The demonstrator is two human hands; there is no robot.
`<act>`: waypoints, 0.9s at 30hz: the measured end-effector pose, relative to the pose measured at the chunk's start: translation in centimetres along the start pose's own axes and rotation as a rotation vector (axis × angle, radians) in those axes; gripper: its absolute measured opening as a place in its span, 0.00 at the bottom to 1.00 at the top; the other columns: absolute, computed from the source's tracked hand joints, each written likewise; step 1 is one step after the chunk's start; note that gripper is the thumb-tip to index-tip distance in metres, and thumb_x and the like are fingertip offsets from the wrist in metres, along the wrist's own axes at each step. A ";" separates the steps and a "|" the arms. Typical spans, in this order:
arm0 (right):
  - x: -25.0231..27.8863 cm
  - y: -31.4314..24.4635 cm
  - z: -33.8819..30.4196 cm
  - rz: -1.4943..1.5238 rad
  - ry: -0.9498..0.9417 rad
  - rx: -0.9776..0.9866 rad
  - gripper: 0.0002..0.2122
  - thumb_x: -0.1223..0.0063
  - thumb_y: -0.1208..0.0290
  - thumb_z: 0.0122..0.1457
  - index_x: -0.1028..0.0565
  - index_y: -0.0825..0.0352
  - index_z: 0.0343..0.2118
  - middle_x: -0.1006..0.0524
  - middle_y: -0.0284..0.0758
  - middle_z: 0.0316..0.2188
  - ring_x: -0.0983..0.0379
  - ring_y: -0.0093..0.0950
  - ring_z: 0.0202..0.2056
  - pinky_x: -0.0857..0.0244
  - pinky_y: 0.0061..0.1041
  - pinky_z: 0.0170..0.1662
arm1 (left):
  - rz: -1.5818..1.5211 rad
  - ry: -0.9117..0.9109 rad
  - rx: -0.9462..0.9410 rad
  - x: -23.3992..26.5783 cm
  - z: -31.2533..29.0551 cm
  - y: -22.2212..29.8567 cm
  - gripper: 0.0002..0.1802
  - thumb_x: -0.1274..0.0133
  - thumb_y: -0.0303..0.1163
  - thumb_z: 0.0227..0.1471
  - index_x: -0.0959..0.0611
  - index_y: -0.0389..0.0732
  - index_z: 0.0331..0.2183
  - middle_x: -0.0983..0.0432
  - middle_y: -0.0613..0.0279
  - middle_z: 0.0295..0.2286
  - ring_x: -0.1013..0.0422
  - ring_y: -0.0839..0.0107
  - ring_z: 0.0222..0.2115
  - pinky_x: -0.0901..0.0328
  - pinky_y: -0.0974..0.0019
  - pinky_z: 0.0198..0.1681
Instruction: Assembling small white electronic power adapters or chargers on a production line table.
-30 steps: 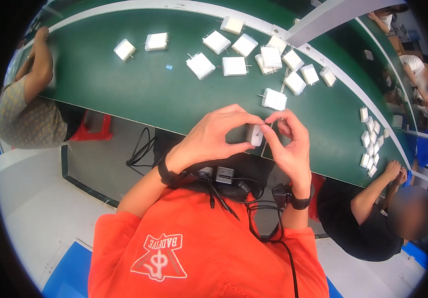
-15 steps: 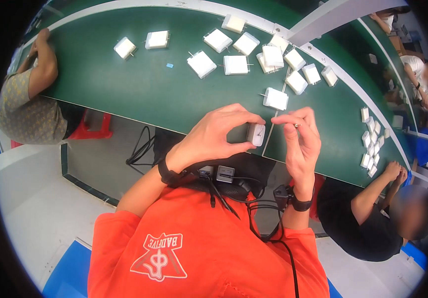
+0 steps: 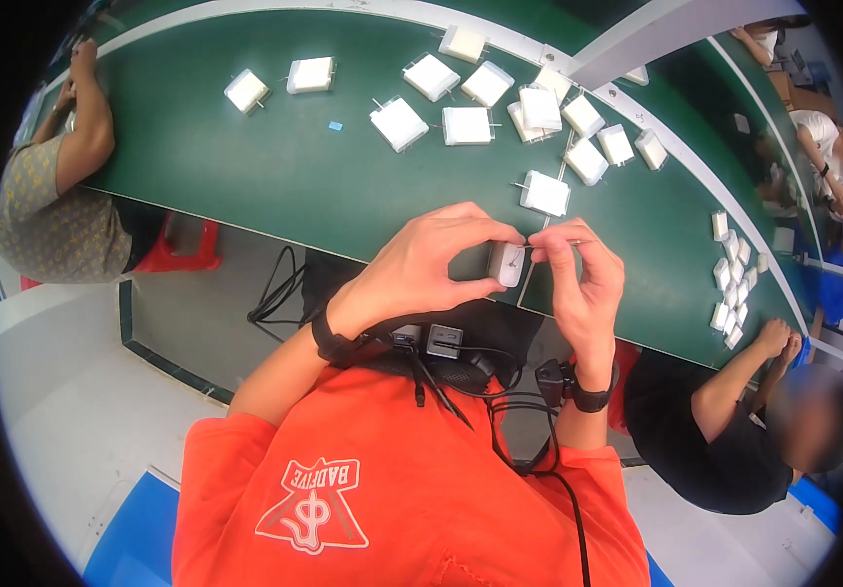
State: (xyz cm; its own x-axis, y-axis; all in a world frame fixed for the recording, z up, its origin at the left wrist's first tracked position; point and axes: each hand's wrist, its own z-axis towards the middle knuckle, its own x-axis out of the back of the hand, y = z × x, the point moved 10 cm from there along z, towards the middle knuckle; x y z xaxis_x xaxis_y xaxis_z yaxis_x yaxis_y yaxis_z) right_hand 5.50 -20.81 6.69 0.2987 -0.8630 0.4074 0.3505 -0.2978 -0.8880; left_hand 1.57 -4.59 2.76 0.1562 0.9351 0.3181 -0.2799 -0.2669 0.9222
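White block (image 3: 507,267), one, face with a small dark mark turned toward the wearer: located at the fingertips of the left hand (image 3: 421,262), outside the curve of the palm. Left grip: clamped on the block, index finger at its far end, thumb at its near end, a gap between block and palm. Right hand (image 3: 586,279), one: thumb and index finger pinched together on a slim dark item (image 3: 533,247), kind unclear, its end at the block's upper right edge; whether it touches cannot be told. Worktop (image 3: 186,161), green, pale-edged. On it, just beyond the hands, a single white pack (image 3: 544,194) with a thin lead at its left; farther off, a loose cluster of similar packs (image 3: 467,126), some overlapping. Left of the cluster, two more packs (image 3: 311,75) and a blue scrap (image 3: 335,125).
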 end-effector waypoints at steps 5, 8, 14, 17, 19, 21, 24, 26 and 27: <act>0.1 0.2 -0.1 0.009 0.004 0.030 0.07 0.44 0.78 0.74 0.18 0.73 0.38 0.16 0.38 0.33 0.21 0.29 0.34 0.27 0.29 0.40 | -0.002 -0.002 -0.001 -0.1 0.0 0.0 0.27 0.24 0.27 0.47 0.11 0.41 0.51 0.14 0.59 0.43 0.19 0.59 0.46 0.24 0.58 0.52; 0.2 -0.1 -0.1 0.017 0.008 0.054 0.07 0.45 0.78 0.74 0.18 0.73 0.37 0.16 0.38 0.33 0.21 0.30 0.35 0.27 0.30 0.41 | -0.001 -0.006 -0.005 -0.2 0.0 -0.1 0.27 0.24 0.27 0.47 0.11 0.41 0.51 0.14 0.59 0.43 0.19 0.59 0.46 0.24 0.58 0.52; -0.1 -0.1 0.0 -0.003 -0.030 0.072 0.08 0.46 0.79 0.74 0.19 0.73 0.37 0.16 0.38 0.34 0.22 0.32 0.35 0.27 0.31 0.41 | 0.010 0.002 -0.018 -0.1 -0.1 -0.1 0.28 0.24 0.27 0.47 0.11 0.40 0.51 0.14 0.59 0.44 0.19 0.59 0.46 0.24 0.58 0.52; -0.1 -0.3 0.0 -0.004 -0.032 0.087 0.08 0.47 0.79 0.75 0.19 0.73 0.37 0.16 0.38 0.34 0.22 0.33 0.35 0.28 0.31 0.41 | 0.009 -0.001 -0.028 0.0 0.0 0.1 0.28 0.24 0.27 0.47 0.11 0.40 0.51 0.14 0.59 0.44 0.19 0.59 0.46 0.24 0.58 0.52; -0.1 -0.4 -0.1 0.001 -0.033 0.085 0.08 0.47 0.78 0.75 0.19 0.73 0.36 0.16 0.38 0.34 0.23 0.33 0.35 0.28 0.32 0.41 | 0.011 -0.001 -0.031 0.0 0.0 0.1 0.28 0.24 0.27 0.46 0.11 0.40 0.51 0.14 0.59 0.44 0.19 0.59 0.46 0.24 0.58 0.52; 0.1 -0.3 -0.1 0.031 -0.012 0.085 0.08 0.46 0.78 0.75 0.20 0.73 0.36 0.16 0.38 0.34 0.23 0.34 0.35 0.29 0.32 0.41 | 0.019 -0.003 -0.033 -0.1 0.0 0.1 0.28 0.23 0.27 0.46 0.11 0.40 0.52 0.14 0.59 0.44 0.19 0.59 0.46 0.24 0.57 0.51; -0.2 -0.1 -0.2 0.042 -0.025 0.091 0.08 0.46 0.78 0.75 0.20 0.73 0.36 0.16 0.38 0.34 0.24 0.34 0.35 0.29 0.32 0.40 | 0.011 -0.006 -0.023 0.0 0.0 0.2 0.28 0.23 0.27 0.46 0.11 0.40 0.52 0.14 0.59 0.44 0.19 0.59 0.46 0.24 0.57 0.51; -0.1 -0.2 -0.1 0.035 -0.024 0.092 0.08 0.46 0.78 0.75 0.20 0.73 0.36 0.16 0.38 0.34 0.24 0.34 0.35 0.29 0.32 0.40 | 0.014 -0.003 -0.027 -0.1 0.0 0.2 0.28 0.23 0.27 0.46 0.11 0.40 0.52 0.14 0.59 0.44 0.19 0.59 0.46 0.24 0.57 0.51; -0.1 -0.2 -0.1 0.028 -0.022 0.093 0.08 0.46 0.79 0.75 0.20 0.73 0.36 0.16 0.38 0.34 0.23 0.34 0.35 0.29 0.33 0.40 | 0.017 0.000 -0.032 -0.1 0.0 0.2 0.28 0.23 0.27 0.46 0.11 0.40 0.52 0.14 0.59 0.44 0.19 0.59 0.46 0.24 0.57 0.51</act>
State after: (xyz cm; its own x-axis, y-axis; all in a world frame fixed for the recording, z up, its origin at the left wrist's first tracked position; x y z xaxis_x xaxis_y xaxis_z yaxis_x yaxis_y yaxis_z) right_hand 5.27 -20.68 6.82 0.3287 -0.8609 0.3884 0.4224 -0.2338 -0.8757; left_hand 1.49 -4.68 2.91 0.1516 0.9304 0.3337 -0.3130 -0.2751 0.9090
